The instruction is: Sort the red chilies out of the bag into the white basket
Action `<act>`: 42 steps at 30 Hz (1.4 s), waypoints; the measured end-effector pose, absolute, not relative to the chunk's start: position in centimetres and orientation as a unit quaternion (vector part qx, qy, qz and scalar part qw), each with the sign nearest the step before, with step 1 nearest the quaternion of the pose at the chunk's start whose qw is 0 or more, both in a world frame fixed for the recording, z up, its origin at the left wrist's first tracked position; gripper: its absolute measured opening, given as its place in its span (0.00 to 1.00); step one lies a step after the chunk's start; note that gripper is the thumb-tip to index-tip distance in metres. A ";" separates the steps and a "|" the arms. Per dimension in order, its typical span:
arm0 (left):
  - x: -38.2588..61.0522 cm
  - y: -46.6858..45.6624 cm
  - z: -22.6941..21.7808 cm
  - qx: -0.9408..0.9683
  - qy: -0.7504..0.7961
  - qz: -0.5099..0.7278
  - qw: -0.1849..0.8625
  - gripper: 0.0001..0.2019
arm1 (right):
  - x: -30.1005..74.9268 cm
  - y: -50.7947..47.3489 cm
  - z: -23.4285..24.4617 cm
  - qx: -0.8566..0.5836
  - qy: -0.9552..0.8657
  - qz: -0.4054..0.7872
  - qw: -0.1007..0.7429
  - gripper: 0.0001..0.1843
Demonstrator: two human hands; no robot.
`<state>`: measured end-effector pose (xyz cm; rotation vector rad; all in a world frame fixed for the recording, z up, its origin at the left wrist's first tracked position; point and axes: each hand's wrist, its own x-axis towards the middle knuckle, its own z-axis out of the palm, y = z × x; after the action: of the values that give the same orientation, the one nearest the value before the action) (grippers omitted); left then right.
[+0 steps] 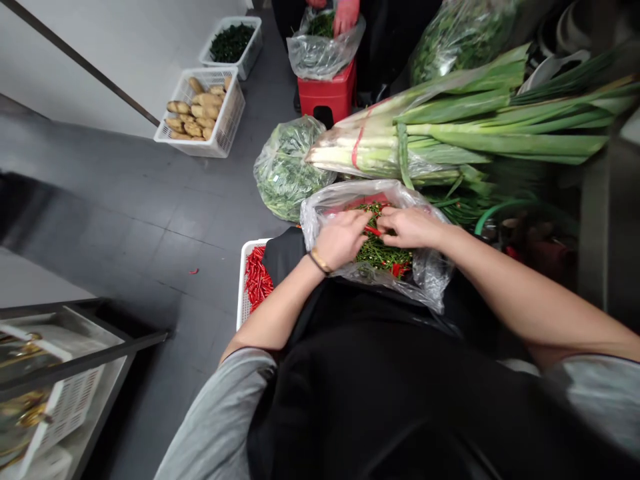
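Observation:
A clear plastic bag (320, 213) rests on my lap, filled with green stems and a few red chillies (383, 253). Both hands are inside its mouth. My left hand (343, 239), with a bracelet at the wrist, and my right hand (410, 227) meet over the pile and pinch one red chilli (372, 231) between them. A white basket (244, 280) with a heap of stemless red chillies (257, 277) sits on the floor by my left knee.
A big bundle of leeks (450, 127) lies across the right. A bag of greens (285, 170) stands on the floor. Another person's gloved hand (346, 15) works in a bag on a red stool (327, 97). Baskets of ginger (200, 110) and greens (233, 41) stand by the wall. A metal rack (65, 373) is at lower left.

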<state>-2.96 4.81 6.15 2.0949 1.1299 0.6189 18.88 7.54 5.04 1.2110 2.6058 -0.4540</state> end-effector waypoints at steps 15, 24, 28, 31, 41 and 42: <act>-1.3 3.8 1.6 0.335 0.477 0.246 0.774 0.18 | 18.2 6.0 1.6 0.493 0.841 -0.195 0.109 0.20; -1.9 6.2 0.0 0.242 0.552 0.339 0.722 0.08 | 17.2 12.7 -0.7 0.530 0.782 -0.189 0.268 0.35; -1.8 6.3 -1.1 0.323 0.629 0.324 0.629 0.07 | 16.5 8.0 0.6 0.472 0.835 -0.164 0.231 0.25; -1.7 7.0 -1.5 0.335 0.631 0.318 0.623 0.09 | 16.6 3.8 1.5 0.449 0.865 -0.115 0.193 0.23; 0.4 8.7 -1.2 0.209 0.449 0.372 0.785 0.13 | 24.6 2.5 4.1 0.309 0.931 -0.192 0.028 0.19; 0.0 8.7 -0.8 0.215 0.450 0.391 0.773 0.13 | 25.4 3.3 4.4 0.324 0.923 -0.208 0.020 0.20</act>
<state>-0.02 8.70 -0.76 0.4668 0.9758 0.8475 25.37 3.28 4.42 1.0055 2.8621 -0.6444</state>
